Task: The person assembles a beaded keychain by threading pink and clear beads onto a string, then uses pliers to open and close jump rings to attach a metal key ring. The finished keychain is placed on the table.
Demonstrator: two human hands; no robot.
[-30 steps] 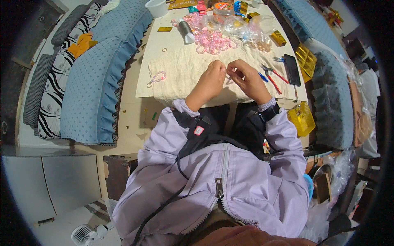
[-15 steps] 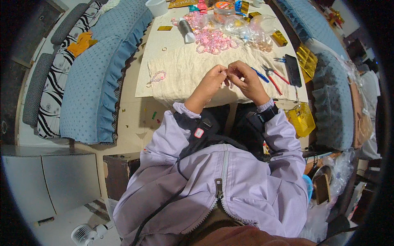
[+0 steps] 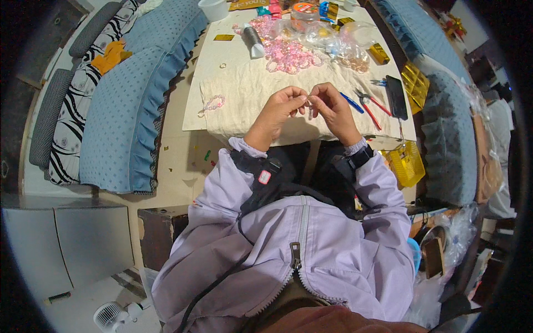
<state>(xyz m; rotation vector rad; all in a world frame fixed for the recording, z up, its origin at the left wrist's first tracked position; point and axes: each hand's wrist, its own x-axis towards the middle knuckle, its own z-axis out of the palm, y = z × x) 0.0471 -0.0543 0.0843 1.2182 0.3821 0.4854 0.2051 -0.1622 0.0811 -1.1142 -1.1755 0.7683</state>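
My left hand [image 3: 279, 108] and my right hand [image 3: 335, 107] meet fingertip to fingertip over a cream cloth [image 3: 244, 91] on the low table. Both pinch a small pale piece [image 3: 308, 100] between them; it is too small to tell what it is. A pink bead bracelet [image 3: 213, 103] lies on the cloth to the left of my left hand. Beyond my hands sits a pile of pink beads [image 3: 284, 53]. Red-handled pliers [image 3: 371, 104] and a blue-handled tool [image 3: 351, 102] lie just right of my right hand.
A black phone [image 3: 396, 96] lies at the table's right edge, with a gold tray [image 3: 415, 83] beside it and a yellow box [image 3: 407, 164] lower down. A grey spool [image 3: 254, 43], clear bags [image 3: 350, 41] and a white cup [image 3: 214, 8] stand further back. Blue cushions [image 3: 125, 105] flank the table.
My hands have stayed over the cloth. The fingertips have drawn slightly closer together around the small piece.
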